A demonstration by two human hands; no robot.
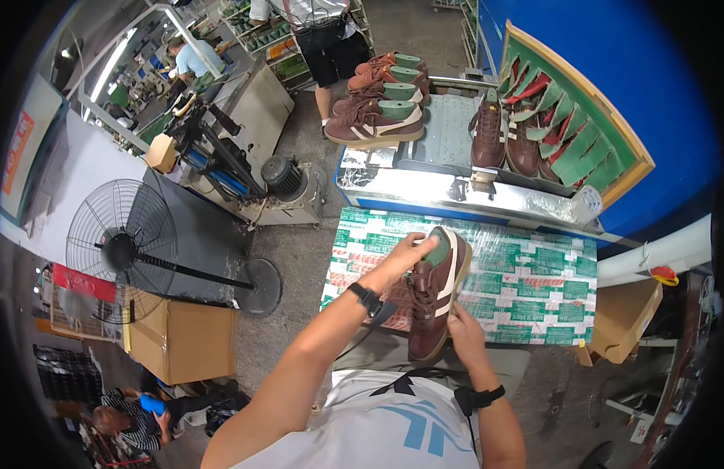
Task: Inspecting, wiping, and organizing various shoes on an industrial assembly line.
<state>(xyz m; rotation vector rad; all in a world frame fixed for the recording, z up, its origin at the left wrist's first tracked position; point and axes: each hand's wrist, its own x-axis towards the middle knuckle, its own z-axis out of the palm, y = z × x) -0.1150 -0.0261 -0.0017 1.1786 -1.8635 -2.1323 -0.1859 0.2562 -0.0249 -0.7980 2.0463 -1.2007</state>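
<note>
A brown sneaker (428,306) with white stripes, a tan sole and something green in its collar is held up over the covered table (526,291), its toe toward me. My left hand (407,255) grips it at the collar, near the heel. My right hand (465,331) holds the sole edge on the right, nearer the toe; part of its fingers is hidden behind the shoe. Beyond the table, brown sneakers (375,123) with green inside stand in a row on the left of a grey conveyor belt (440,131).
More brown sneakers (488,131) sit at a machine opening with cut green and red flaps (593,152). A black pedestal fan (121,252), a cardboard box (188,341) and a motor (284,178) stand to the left. A person (323,39) stands behind the conveyor; another cardboard box (628,320) is right.
</note>
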